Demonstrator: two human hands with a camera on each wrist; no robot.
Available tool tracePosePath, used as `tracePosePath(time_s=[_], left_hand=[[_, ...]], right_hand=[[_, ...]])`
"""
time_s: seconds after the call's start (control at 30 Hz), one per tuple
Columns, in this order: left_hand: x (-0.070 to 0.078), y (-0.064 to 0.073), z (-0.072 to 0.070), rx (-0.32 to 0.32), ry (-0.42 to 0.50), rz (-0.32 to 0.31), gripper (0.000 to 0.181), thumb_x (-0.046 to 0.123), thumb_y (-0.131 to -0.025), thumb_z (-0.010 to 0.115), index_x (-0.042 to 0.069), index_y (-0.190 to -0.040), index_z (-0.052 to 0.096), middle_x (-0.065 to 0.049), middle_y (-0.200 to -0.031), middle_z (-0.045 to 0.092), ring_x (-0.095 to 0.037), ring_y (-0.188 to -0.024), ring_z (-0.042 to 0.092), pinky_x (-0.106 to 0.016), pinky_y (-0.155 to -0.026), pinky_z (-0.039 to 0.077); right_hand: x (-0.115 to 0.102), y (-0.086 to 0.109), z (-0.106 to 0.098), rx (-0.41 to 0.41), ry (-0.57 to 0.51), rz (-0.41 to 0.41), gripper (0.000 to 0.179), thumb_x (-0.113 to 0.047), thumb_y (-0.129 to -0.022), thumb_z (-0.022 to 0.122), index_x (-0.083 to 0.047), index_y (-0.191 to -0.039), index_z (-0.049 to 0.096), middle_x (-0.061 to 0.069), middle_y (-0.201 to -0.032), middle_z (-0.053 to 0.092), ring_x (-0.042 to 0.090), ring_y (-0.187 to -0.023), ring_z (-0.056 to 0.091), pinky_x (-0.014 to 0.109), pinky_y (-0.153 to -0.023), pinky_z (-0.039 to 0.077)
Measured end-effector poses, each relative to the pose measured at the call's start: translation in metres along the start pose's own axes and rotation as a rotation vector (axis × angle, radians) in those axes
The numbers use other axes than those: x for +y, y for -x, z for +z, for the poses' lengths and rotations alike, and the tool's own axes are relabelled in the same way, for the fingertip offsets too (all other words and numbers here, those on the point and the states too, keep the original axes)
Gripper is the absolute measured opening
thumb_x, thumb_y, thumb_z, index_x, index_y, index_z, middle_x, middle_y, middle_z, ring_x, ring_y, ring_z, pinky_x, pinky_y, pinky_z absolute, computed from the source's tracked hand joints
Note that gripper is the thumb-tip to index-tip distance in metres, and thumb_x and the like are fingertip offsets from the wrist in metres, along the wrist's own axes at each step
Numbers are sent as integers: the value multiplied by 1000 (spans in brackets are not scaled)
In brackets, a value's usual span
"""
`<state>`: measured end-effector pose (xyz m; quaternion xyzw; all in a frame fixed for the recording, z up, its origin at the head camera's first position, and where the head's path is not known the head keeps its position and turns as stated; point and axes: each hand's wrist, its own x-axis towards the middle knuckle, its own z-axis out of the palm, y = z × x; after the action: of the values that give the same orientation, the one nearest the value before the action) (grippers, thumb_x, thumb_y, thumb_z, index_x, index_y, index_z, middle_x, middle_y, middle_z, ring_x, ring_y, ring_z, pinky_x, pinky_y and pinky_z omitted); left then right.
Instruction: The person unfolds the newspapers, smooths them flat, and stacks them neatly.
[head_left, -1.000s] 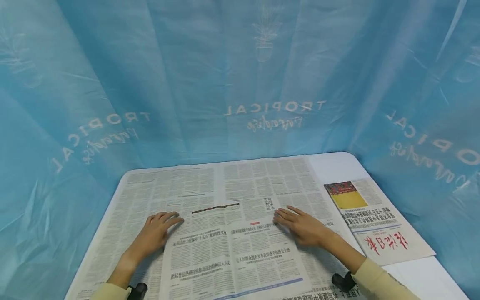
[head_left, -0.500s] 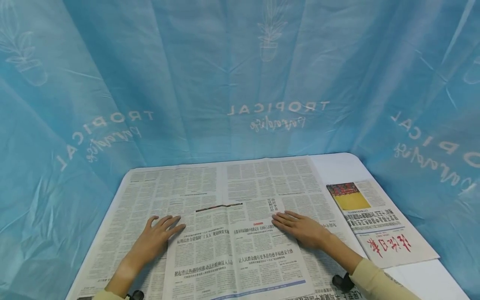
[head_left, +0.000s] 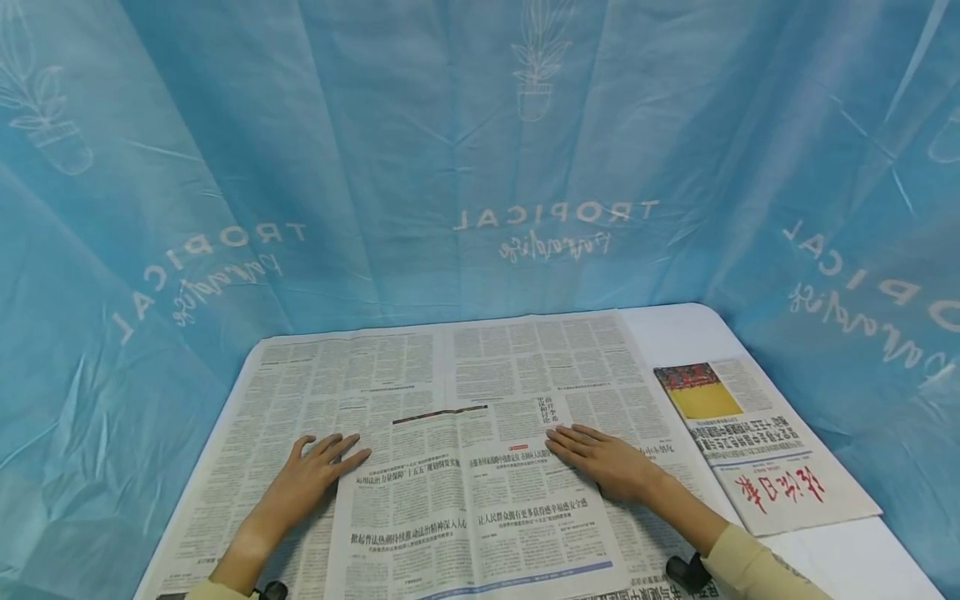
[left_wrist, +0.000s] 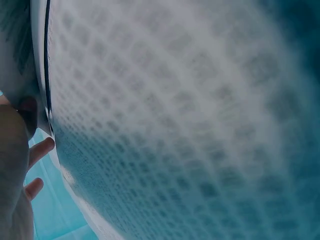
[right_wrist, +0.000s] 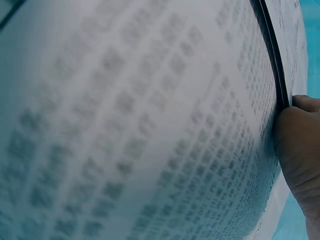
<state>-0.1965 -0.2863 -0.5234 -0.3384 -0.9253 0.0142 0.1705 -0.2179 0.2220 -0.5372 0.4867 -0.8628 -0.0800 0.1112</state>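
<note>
The upper newspaper (head_left: 525, 533) lies between the hands, its blue-striped edge nearest the person. Its crease runs away, leaning slightly left — which axis is longer, I cannot tell. The left hand (head_left: 315, 475) rests by its left edge, fingers spread apart; the right hand (head_left: 609, 463) lies flat on its right side, fingers together. Underneath, a larger newspaper (head_left: 375, 367) covers much of the white bench (head_left: 667, 329).

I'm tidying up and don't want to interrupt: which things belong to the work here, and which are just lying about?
Apparently in use:
upper newspaper, left hand and right hand at its sides
larger newspaper spread beneath

Lying about:
folded newspaper, touched by neither hand
</note>
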Motion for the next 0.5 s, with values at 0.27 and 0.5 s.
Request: tracePosePath(time_s=[0.27,0.5], left_hand=[[0,0,0,-8,49,-29,58,7,-79,77,22,-133,61,-10,-135,59,-32,-116,58,-58,-93,36],[-2,-2,-1,-49,176,-91,51,-1,-87,68,22,-131,62,-11,-136,58,-35,-118,57,-60,-93,35]], right_hand=[[-1,2,1,20,-6,2,71,-5,-84,72,-3,-147,40,13,-152,42,29,-137,45,41,-110,37],[-1,3,2,55,-4,3,71,-9,-84,74,-4,-147,42,12,-149,46,28,-134,47,41,-109,39]])
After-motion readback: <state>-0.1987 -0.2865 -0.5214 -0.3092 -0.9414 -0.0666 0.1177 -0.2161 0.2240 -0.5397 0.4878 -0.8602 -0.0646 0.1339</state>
